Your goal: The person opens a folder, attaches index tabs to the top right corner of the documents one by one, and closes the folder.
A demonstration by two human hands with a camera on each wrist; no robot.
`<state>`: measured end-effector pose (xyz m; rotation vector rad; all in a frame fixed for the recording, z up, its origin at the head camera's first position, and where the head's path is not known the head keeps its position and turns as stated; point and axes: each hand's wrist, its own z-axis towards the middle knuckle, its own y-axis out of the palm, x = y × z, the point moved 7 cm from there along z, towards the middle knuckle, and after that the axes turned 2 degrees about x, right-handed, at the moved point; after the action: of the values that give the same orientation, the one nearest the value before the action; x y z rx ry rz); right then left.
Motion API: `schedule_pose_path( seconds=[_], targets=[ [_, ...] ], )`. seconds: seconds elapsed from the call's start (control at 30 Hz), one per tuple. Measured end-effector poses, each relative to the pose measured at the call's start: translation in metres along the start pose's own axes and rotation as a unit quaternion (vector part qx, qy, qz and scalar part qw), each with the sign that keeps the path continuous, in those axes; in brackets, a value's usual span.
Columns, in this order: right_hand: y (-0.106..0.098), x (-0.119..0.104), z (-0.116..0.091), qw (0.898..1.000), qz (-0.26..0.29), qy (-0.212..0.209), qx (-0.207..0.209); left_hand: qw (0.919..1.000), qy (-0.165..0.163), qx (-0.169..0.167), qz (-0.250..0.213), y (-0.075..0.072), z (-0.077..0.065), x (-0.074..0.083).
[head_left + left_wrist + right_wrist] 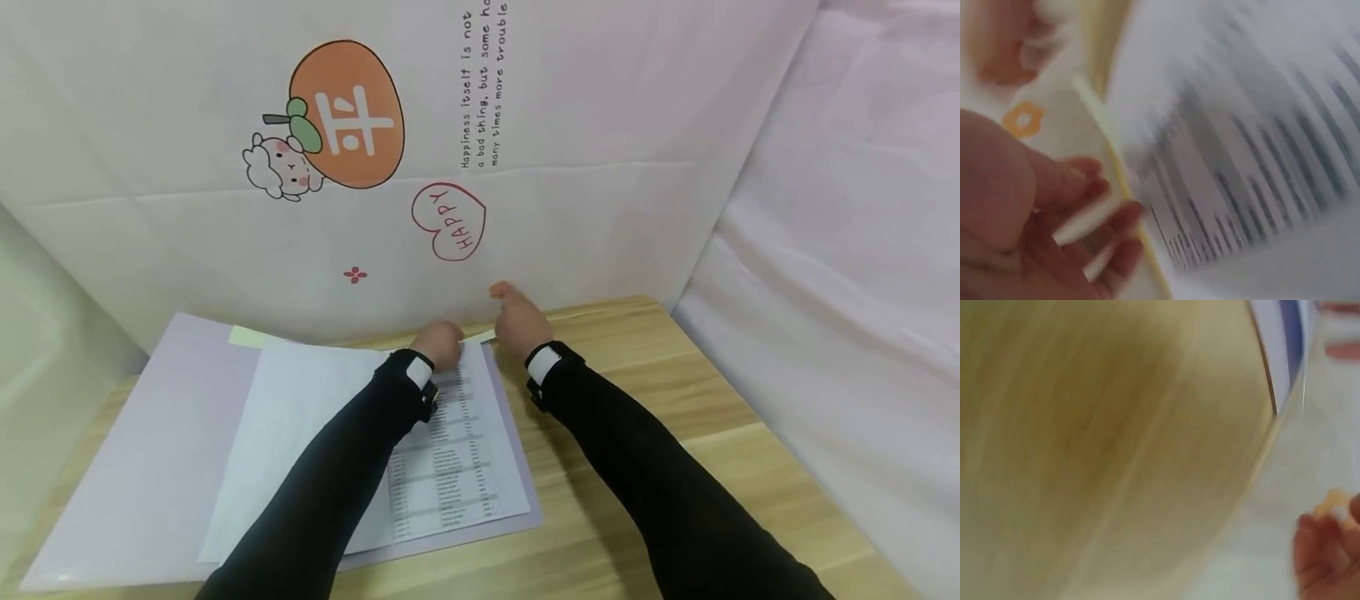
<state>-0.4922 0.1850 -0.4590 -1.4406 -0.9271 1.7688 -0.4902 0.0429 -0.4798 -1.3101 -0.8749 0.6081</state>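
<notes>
An opened lilac folder (pixel 127 467) lies on the wooden table, with a printed sheet (pixel 457 450) on its right half and a white sheet (pixel 292 400) turned over to the left. A pale green strip (pixel 247 337) shows along the folder's top edge. My left hand (pixel 438 343) is over the top of the printed sheet; in the left wrist view its loosely bent fingers (pixel 1116 219) are by the edge, holding nothing visible. Just right of the folder's top corner, my right hand (pixel 521 321) has its fingers loosely bent, apparently without anything in them. Both wrist views are blurred.
The wooden table (pixel 637 400) extends to the right of the folder. Behind its far edge hangs a white printed cloth (pixel 585 225), close to both hands. More white cloth (pixel 847 292) hangs at the right side.
</notes>
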Motion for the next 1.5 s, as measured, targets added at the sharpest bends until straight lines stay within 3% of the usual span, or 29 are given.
schedule_pose_path(
  seconds=[0.07, 0.13, 0.17, 0.27, 0.47, 0.7, 0.97, 1.13, 1.37, 1.5],
  targets=[
    [0.009, -0.020, -0.004, 0.996, -0.036, -0.074, -0.034, 0.9998, 0.002, -0.010, 0.019, -0.014, -0.020, 0.021],
    [0.022, -0.032, -0.009, 0.986, -0.076, -0.124, -0.076, 0.9985, 0.012, -0.013, 0.051, -0.016, -0.029, 0.032],
    [0.028, -0.035, -0.011, 0.982, -0.092, -0.136, -0.090, 0.9981, 0.002, -0.022, 0.057, -0.015, -0.031, 0.034],
    [0.041, -0.032, -0.013, 0.977, -0.127, -0.136, -0.106, 0.9957, -0.027, -0.046, 0.076, -0.013, -0.034, 0.038],
    [0.037, -0.025, -0.011, 0.976, -0.142, -0.150, -0.071, 0.9916, -0.080, -0.073, 0.071, -0.007, -0.026, 0.034],
    [0.014, 0.001, -0.011, 0.978, -0.159, -0.115, -0.065, 0.9891, -0.128, -0.070, 0.022, -0.013, -0.030, 0.038],
    [-0.009, 0.046, -0.015, 0.977, -0.174, -0.075, -0.095, 0.9850, -0.130, -0.103, 0.047, -0.006, -0.031, 0.031],
    [-0.031, 0.075, -0.019, 0.979, -0.173, -0.049, -0.099, 0.9830, -0.149, -0.103, 0.032, -0.008, -0.034, 0.033],
    [-0.063, 0.112, -0.035, 0.981, -0.169, -0.015, -0.098, 0.9856, -0.137, -0.094, 0.033, -0.019, -0.044, 0.041],
    [-0.069, 0.123, -0.045, 0.976, -0.201, -0.012, -0.085, 0.9851, -0.138, -0.096, 0.037, -0.015, -0.042, 0.037]
  ],
)
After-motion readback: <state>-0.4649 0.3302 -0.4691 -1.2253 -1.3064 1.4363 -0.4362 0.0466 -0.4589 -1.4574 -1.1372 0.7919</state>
